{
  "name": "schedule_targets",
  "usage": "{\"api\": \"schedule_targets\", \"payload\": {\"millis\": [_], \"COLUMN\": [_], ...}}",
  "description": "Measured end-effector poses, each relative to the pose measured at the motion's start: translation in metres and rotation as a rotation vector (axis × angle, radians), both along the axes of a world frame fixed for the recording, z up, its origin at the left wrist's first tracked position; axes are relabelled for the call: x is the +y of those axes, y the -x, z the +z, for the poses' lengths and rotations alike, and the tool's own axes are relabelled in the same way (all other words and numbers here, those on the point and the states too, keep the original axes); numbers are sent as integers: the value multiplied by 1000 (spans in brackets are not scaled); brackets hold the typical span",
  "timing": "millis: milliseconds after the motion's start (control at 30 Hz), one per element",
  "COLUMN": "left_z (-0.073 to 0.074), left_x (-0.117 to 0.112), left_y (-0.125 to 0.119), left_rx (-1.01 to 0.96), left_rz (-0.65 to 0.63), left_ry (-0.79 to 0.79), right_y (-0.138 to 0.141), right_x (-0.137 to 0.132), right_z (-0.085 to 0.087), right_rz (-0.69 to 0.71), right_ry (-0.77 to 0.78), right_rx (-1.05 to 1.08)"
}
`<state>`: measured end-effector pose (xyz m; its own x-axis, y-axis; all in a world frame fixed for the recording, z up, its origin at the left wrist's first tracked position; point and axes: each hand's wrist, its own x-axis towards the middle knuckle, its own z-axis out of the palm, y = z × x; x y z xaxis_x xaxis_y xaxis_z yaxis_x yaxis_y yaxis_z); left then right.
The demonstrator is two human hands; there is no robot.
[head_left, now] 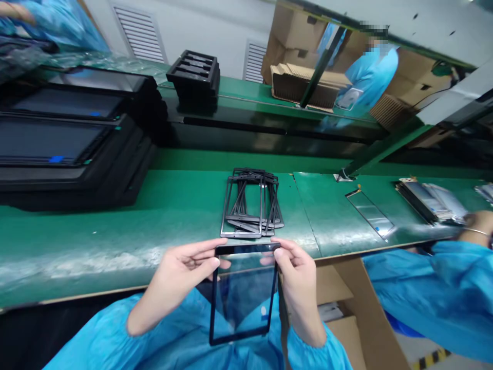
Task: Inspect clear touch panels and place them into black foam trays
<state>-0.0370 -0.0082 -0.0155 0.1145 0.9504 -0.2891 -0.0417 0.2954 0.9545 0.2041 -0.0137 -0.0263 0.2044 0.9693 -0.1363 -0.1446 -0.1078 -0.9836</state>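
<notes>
Hands (185,272) (296,272) pinch glass panel (244,303) top corners, bench edge (115,295) near.

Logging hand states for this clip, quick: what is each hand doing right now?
left hand: pinching the top left corner of the glass panel.
right hand: pinching the same panel's top right corner.

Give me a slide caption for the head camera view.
Left hand and right hand hold a black-bordered glass panel by its top corners, near stacked black frames.
</notes>
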Motion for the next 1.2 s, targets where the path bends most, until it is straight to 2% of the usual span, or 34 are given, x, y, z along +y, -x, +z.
{"api": "schedule_targets", "payload": {"millis": [267, 400, 467, 567, 633, 667, 733, 833, 967, 1067, 1200], "left_z": [-9, -7, -3, 7, 11, 12, 12, 9, 3, 1, -3], "left_x": [4, 5, 7, 12, 15, 16, 16, 14, 10, 8, 5], "left_y": [4, 5, 3, -5, -11, -12, -10, 0, 7, 5, 6], "left_rx": [5, 119, 288, 513, 529, 497, 401, 239, 129, 106, 95], "left_rz": [3, -56, -132, -357, -503, -532, -470, -219, 11, 78, 86], "left_ry": [3, -73, -231, -434, -398, -346, -221, -63, -12, -16, -15], "right_y": [7, 7, 11, 21, 22, 20, 6, -23, -41, -33, -22], "right_x": [0, 0, 1, 4, 6, 7, 7, 2, -5, -8, -7], "right_z": [9, 8, 6, 2, 2, 2, 1, -4, -13, -13, -4], "right_rz": [-1, -6, 21, 163, 253, 275, 254, 171, 56, -35, -75], "right_ry": [-11, 4, 15, 60, 87, 89, 75, 78, 156, 168, 133], "right_rx": [64, 50, 39, 74, 131, 139, 74, -102, -28, 46, -14]}}
